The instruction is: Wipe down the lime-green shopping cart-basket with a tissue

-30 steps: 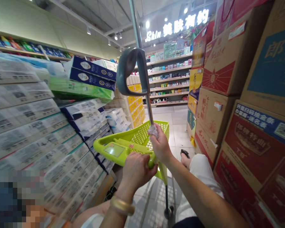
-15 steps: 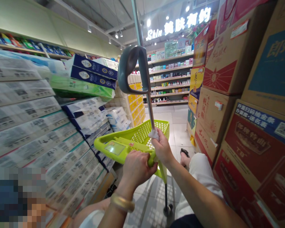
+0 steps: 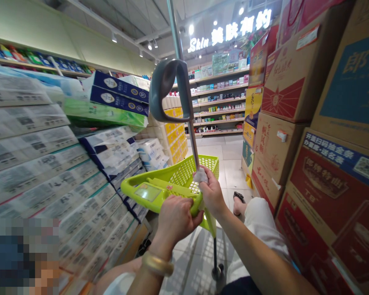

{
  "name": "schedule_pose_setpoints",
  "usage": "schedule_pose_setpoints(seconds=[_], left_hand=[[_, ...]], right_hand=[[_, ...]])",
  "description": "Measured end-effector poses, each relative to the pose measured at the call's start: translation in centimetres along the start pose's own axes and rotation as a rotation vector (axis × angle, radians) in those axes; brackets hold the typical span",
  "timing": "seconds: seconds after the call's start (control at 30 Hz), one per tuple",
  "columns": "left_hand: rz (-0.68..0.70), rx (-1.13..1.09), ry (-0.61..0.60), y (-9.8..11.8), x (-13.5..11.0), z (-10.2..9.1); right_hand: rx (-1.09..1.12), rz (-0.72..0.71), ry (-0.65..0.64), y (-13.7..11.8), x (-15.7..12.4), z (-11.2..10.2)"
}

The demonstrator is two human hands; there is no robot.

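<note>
A lime-green shopping cart (image 3: 172, 174) stands in front of me, tilted to one side in my view. My left hand (image 3: 176, 217), with a gold bangle at the wrist, is wrapped round the right end of its handlebar. Beside it, my right hand (image 3: 212, 190) pinches a crumpled white tissue (image 3: 200, 175) against the lower part of a metal pole (image 3: 193, 143). Higher on the pole sits a dark grey loop-shaped grip (image 3: 156, 92), which neither hand touches. A small wheel (image 3: 217, 271) shows under the cart.
Stacked tissue packs (image 3: 27, 164) line the left side. Cardboard cartons (image 3: 283, 143) rise close on the right. Shelves of small goods (image 3: 217, 98) stand at the back beyond the tiled floor (image 3: 230, 170). A person's sandalled foot (image 3: 238, 201) is near the right-hand cartons.
Both hands keep their places on the handlebar and the pole. My right fingers and the tissue have shifted very slightly, and the view has moved a little.
</note>
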State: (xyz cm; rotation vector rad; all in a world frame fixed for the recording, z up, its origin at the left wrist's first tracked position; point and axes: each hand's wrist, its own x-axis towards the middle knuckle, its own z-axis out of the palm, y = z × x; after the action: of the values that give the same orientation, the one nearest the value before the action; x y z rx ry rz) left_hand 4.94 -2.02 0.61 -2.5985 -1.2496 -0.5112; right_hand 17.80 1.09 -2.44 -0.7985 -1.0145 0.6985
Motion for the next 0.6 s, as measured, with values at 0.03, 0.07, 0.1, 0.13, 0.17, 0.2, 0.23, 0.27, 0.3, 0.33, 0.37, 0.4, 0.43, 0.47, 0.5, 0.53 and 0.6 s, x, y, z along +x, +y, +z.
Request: schedule_pose_setpoints(seconds=[0.03, 0.07, 0.1, 0.13, 0.17, 0.2, 0.23, 0.27, 0.3, 0.33, 0.37, 0.4, 0.43, 0.47, 0.5, 0.53, 0.6], left_hand=[[0.0, 0.005, -0.002, 0.0, 0.0, 0.0], [0.0, 0.008, -0.004, 0.0, 0.0, 0.0], [-0.001, 0.008, -0.004, 0.0, 0.0, -0.1], [-0.001, 0.008, -0.004, 0.0, -0.1, -0.1], [-0.002, 0.009, -0.003, 0.1, -0.1, -0.2], [-0.003, 0.01, -0.003, 0.1, -0.1, -0.2], [-0.003, 0.01, -0.006, 0.1, -0.1, -0.3], [-0.003, 0.011, -0.008, 0.1, -0.1, -0.3], [-0.003, 0.013, -0.01, 0.1, -0.2, -0.3], [-0.003, 0.014, -0.011, 0.1, -0.2, -0.3], [-0.002, 0.016, -0.012, 0.1, -0.2, -0.3], [-0.001, 0.017, -0.014, 0.1, -0.2, -0.3], [0.0, 0.019, -0.015, 0.1, -0.1, -0.2], [0.001, 0.022, -0.017, 0.1, -0.1, -0.2], [0.002, 0.024, -0.019, 0.1, -0.1, -0.2], [0.004, 0.027, -0.021, 0.0, -0.1, -0.2], [0.007, 0.032, -0.019, 0.0, 0.0, -0.1]], right_hand=[[0.0, -0.012, 0.002, -0.2, 0.3, 0.1], [-0.008, -0.017, 0.004, -0.2, 0.4, 0.1], [-0.027, -0.015, 0.011, 0.0, 0.4, -0.1], [-0.063, -0.008, 0.027, 0.4, 0.2, -0.3], [-0.115, 0.001, 0.052, 0.9, 0.0, -0.7], [-0.182, 0.007, 0.078, 1.5, -0.3, -1.1], [-0.256, 0.005, 0.104, 2.1, -0.6, -1.6], [-0.325, -0.004, 0.12, 2.6, -0.9, -2.0], [-0.377, -0.017, 0.124, 3.0, -1.1, -2.2], [-0.403, -0.026, 0.115, 3.1, -1.2, -2.3], [-0.396, -0.022, 0.094, 3.0, -1.2, -2.3], [-0.354, -0.002, 0.064, 2.6, -1.1, -2.1], [-0.283, 0.03, 0.028, 2.0, -1.0, -1.8], [-0.198, 0.063, -0.012, 1.2, -0.7, -1.3], [-0.113, 0.087, -0.048, 0.3, -0.5, -0.9], [-0.041, 0.092, -0.081, -0.5, -0.3, -0.5], [0.024, 0.054, -0.126, -1.8, 0.1, 0.1]])
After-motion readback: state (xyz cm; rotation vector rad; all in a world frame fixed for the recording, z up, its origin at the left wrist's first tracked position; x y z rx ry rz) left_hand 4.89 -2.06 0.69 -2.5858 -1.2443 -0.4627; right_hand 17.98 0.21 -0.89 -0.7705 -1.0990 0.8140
